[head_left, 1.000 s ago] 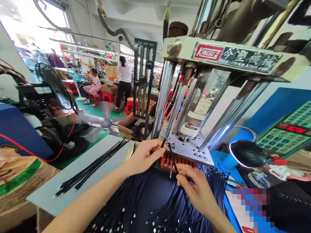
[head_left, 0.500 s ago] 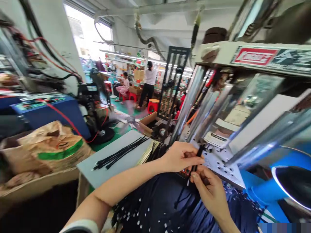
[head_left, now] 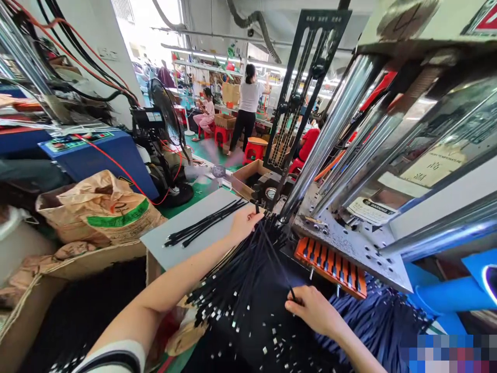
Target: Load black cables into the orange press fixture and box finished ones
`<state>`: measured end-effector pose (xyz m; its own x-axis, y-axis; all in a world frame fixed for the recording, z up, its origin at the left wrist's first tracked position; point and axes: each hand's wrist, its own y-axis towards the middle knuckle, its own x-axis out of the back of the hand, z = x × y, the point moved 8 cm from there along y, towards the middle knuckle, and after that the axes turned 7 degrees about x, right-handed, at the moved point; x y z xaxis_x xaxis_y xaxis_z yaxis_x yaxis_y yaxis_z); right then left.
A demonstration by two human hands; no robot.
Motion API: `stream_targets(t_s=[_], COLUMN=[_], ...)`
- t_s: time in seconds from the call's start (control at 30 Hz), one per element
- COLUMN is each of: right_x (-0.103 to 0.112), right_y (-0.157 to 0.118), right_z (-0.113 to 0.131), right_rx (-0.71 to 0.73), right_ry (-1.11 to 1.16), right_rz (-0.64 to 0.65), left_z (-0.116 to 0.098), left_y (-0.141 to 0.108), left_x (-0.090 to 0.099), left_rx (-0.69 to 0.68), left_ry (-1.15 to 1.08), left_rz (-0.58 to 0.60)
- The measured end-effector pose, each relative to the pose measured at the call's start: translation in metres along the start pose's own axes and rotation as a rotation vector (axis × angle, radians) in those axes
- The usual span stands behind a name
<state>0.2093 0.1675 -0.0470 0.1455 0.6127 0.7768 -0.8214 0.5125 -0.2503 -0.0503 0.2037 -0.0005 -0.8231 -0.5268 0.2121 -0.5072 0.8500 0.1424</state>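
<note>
A thin black cord (head_left: 276, 257) runs between my two hands. My left hand (head_left: 244, 224) pinches its upper end, close to the far end of a pile of black cords (head_left: 236, 280) with white tips. My right hand (head_left: 312, 308) is closed on the lower end, over dark cloth. To the right of the cord, an orange mould block (head_left: 330, 267) with several dark pieces in its slots juts out from under the metal plate (head_left: 349, 243) of a press. Neither hand touches the block.
More black cords (head_left: 205, 223) lie on a grey board (head_left: 159, 246) at left. A cardboard box (head_left: 46, 274) of black material and a paper sack (head_left: 112, 207) stand beyond. Steel columns (head_left: 330, 140) rise at right. Dark blue cords (head_left: 373, 321) hang below. People are in the background.
My hands were together in front of the press plate. They are now apart, the left farther left by the cord pile, the right lower, with a cord stretched between. The orange block now shows clearly.
</note>
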Motion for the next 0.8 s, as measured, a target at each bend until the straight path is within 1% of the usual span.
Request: stream_targets(t_s=[0.07,0.13,0.2,0.27,0.37,0.5,0.57,0.7,0.77,0.8], right_x=[-0.002,-0.005,-0.006,-0.006,-0.005,-0.008,-0.009,-0.007,-0.004,0.0], right_y=[-0.002,-0.004,-0.006,-0.008,-0.012,-0.021,-0.025,-0.028,-0.029,-0.032], right_z=[-0.006,-0.011,-0.013,-0.012,-0.004,0.005,0.008,0.014,0.014,0.012], right_rx=[-0.015,-0.025,-0.023,-0.008,0.031,0.076,0.088,0.057,0.061,0.084], right_ry=[0.002,0.006,0.002,-0.019,-0.062,-0.157,-0.202,-0.232,-0.239,-0.234], right_rz=[0.021,0.036,0.037,0.036,0.062,0.159,0.184,0.17,0.136,0.098], left_z=[0.024,0.043,0.056,0.064,0.07,0.074,0.075,0.076,0.078,0.079], left_y=[0.002,0.005,0.009,0.013,0.018,0.02,0.021,0.021,0.021,0.021], left_x=[0.003,0.003,0.002,0.001,0.004,0.008,0.01,0.012,0.013,0.014], left_rx=[0.058,0.097,0.116,0.12,0.114,0.113,0.109,0.097,0.1,0.104], left_ry=[0.025,0.055,0.093,0.142,0.244,0.389,0.448,0.511,0.519,0.52], left_rz=[-0.004,0.0,0.01,0.014,-0.008,-0.041,-0.063,-0.13,-0.168,-0.183])
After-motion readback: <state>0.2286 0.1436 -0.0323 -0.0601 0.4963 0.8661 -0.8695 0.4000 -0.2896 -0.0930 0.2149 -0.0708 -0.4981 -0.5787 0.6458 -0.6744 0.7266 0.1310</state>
